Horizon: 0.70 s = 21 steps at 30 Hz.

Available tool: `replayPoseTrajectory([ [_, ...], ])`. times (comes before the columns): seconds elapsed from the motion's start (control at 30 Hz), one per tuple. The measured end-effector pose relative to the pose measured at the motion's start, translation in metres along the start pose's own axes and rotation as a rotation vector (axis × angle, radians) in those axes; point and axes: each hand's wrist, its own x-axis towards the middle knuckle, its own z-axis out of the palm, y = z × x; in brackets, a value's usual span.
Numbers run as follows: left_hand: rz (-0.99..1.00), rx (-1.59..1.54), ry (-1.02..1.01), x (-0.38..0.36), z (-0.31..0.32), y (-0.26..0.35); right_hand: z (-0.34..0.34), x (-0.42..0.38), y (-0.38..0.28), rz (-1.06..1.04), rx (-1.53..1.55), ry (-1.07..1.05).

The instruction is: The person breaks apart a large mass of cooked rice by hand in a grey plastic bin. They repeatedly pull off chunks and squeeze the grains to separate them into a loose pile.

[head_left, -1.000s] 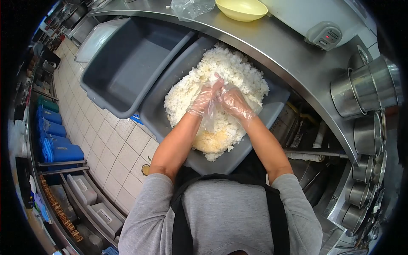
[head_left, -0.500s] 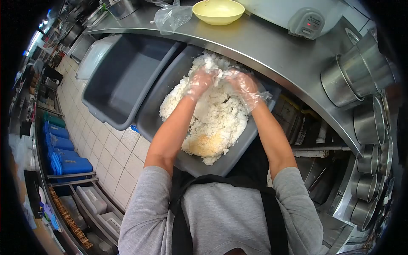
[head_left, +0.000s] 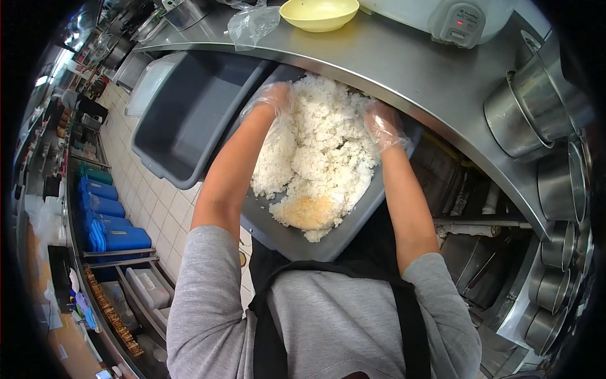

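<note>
A large heap of white cooked rice (head_left: 328, 145) fills much of a grey plastic tub (head_left: 278, 237) in front of me, with a browned, crusty patch at its near end. My left hand (head_left: 274, 98), in a clear plastic glove, reaches down at the left edge of the rice, close to the tub's wall. On the opposite side my right hand (head_left: 383, 126), gloved the same way, touches the heap's right edge. The fingers of both hands are largely hidden by the rice and crinkled plastic.
Left of the rice stands a second grey tub (head_left: 189, 114) with nothing in it. A steel counter (head_left: 379, 63) carries a yellow bowl (head_left: 319, 14), a plastic bag (head_left: 252, 26) and a white cooker (head_left: 457, 25). Steel pots (head_left: 514, 120) stand at right, blue bins (head_left: 120, 235) at left.
My hands have come apart from the far end of the heap, left hand to the left edge, right hand slightly right. The rice they were handling is no longer between them.
</note>
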Motion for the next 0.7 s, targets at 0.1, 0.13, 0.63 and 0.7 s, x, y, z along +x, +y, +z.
replayPoseTrajectory([
  [0.1,0.131,0.105,0.092,0.034,0.068,-0.034,-0.024,-0.011,-0.025,0.111,-0.076,-0.08],
  [0.13,0.132,0.105,0.093,0.04,0.081,-0.036,-0.017,-0.01,-0.02,0.112,-0.076,-0.078],
  [0.63,0.084,-0.83,0.212,-0.026,0.014,0.006,-0.01,-0.011,-0.016,-0.043,-0.107,0.131],
  [0.7,0.159,-0.466,0.362,-0.027,0.02,0.01,-0.01,-0.005,-0.013,0.066,-0.049,-0.026],
])
